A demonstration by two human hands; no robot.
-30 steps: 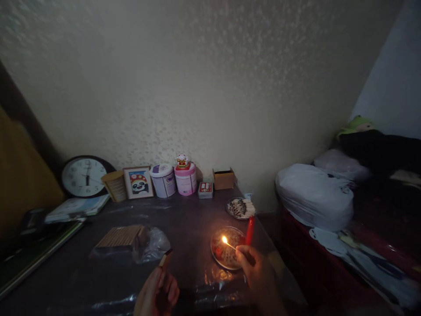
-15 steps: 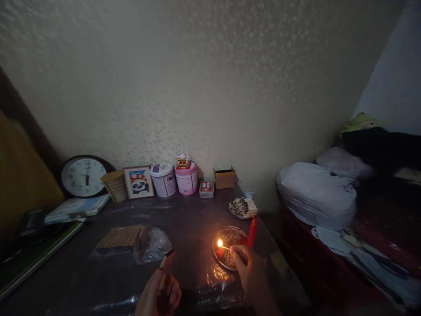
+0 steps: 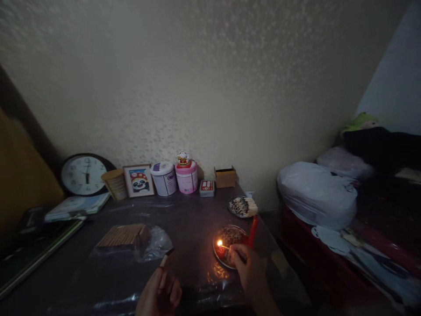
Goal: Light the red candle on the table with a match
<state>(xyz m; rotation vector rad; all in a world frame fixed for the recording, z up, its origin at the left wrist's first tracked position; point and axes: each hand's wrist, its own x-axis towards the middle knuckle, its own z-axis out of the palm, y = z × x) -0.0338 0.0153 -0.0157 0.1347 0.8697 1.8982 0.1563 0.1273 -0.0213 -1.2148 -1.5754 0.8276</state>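
Note:
In a dim room my right hand (image 3: 248, 267) pinches a burning match (image 3: 223, 246), its flame low over the left side of a small round dish (image 3: 230, 252) on the dark table. A red candle (image 3: 252, 231) stands tilted at the dish's right rim, unlit as far as I can see. My left hand (image 3: 159, 294) is near the table's front edge and holds a matchbox (image 3: 166, 258) upright.
A second dish with matches (image 3: 242, 206) lies behind the first. A plastic-wrapped stack of boxes (image 3: 126, 237) lies left of centre. Clock (image 3: 83, 174), panda picture (image 3: 138, 180), two tubs (image 3: 175, 177) and a cardboard box (image 3: 225, 177) line the wall. Bags (image 3: 317, 193) pile on the right.
My right hand has lowered the burning match leftward and down into the dish. The left hand with the matchbox has barely shifted.

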